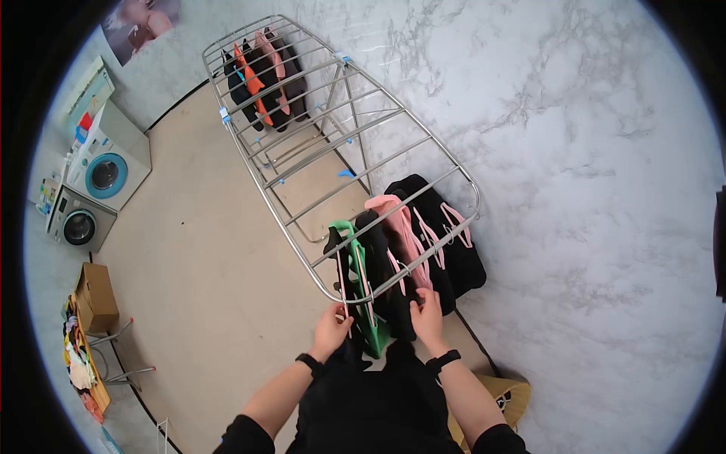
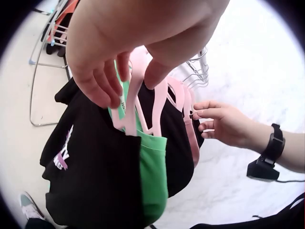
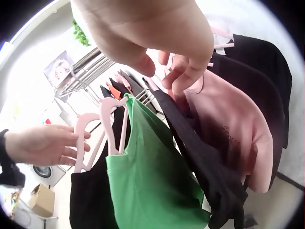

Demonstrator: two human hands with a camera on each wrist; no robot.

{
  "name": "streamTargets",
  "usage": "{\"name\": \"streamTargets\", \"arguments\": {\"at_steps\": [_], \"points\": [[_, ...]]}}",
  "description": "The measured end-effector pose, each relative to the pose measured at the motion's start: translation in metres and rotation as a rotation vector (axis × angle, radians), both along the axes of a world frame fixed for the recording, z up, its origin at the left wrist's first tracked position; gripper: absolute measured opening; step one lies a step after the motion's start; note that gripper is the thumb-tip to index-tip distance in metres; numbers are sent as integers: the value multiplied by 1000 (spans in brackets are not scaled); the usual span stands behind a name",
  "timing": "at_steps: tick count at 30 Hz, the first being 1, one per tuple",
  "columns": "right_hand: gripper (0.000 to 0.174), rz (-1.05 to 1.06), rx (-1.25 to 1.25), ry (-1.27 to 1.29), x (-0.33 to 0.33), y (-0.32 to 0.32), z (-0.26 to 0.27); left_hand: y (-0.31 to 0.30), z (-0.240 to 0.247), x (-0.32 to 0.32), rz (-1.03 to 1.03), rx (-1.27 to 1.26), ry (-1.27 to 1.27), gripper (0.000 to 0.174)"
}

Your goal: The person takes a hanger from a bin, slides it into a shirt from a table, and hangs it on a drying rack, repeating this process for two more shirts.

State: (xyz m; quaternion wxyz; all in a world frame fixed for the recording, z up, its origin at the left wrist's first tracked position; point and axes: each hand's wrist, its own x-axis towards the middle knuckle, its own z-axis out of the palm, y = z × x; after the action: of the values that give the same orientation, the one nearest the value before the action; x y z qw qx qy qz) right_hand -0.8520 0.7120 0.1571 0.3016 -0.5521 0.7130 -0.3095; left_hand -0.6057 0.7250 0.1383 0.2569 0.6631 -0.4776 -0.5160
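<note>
My left hand (image 1: pixel 330 333) grips a pink hanger (image 3: pixel 82 138) by its side, near the rack's front end. From that hanger hangs a black garment (image 2: pixel 95 176) with white and purple print. Just behind it is a green garment (image 3: pixel 147 176) on a second pink hanger (image 3: pixel 108 124). My right hand (image 1: pixel 429 318) pinches the edge of another pink hanger (image 2: pixel 188 102) at the pink garment (image 3: pixel 238 119), which has small dark lettering. A dark garment (image 3: pixel 195 148) hangs between the green and pink ones.
More black garments (image 1: pixel 461 261) hang by the marbled wall. The metal drying rack (image 1: pixel 302 160) stretches away, with several clothes (image 1: pixel 261 83) at its far end. Two washing machines (image 1: pixel 106 175), a cardboard box (image 1: pixel 97 299) and a clothes-laden table (image 1: pixel 89 356) stand left. A yellow object (image 1: pixel 514 397) lies low right.
</note>
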Motion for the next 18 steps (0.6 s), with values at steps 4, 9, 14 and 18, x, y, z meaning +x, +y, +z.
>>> {"name": "streamTargets", "arguments": {"at_steps": [4, 9, 14, 18], "points": [[40, -34, -52, 28, -31, -34, -9, 22, 31, -22, 182, -590, -434, 21], [47, -46, -134, 106, -74, -67, -18, 37, 55, -82, 100, -396, -246, 20], [47, -97, -167, 165, -139, -102, -19, 27, 34, -131, 220, -352, -310, 31], [30, 133, 95, 410, -183, -127, -29, 17, 17, -163, 190, -383, -400, 53]]}}
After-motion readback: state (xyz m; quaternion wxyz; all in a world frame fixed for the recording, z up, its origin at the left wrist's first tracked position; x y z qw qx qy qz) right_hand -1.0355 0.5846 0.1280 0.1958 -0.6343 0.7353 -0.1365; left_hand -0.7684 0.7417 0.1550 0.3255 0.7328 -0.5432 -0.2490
